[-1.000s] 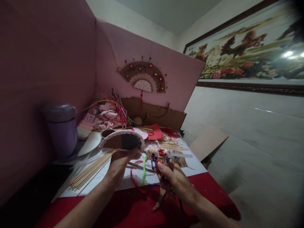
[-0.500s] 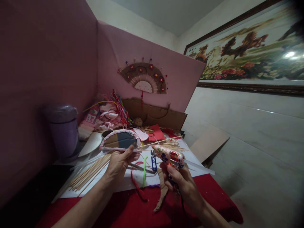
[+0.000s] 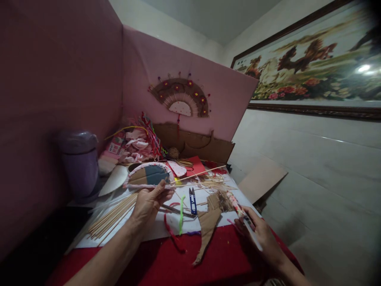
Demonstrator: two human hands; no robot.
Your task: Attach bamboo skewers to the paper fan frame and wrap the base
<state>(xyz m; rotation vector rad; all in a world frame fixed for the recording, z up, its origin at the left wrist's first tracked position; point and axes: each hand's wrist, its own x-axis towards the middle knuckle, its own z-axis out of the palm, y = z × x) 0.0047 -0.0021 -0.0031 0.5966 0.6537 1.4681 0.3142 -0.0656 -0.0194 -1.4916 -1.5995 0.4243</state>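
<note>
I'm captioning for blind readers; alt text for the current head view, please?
A person's left hand holds a half-round cardboard piece; their right hand holds a glue gun. Wooden sticks and blue snips lie on the table.

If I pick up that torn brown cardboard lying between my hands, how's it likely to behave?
The torn brown cardboard is probably light, since it looks thin. Its wide end should stay fairly stiff, but the narrow, tapering tail may bend. Lying flat, it would likely slide rather than roll if pushed.
</note>
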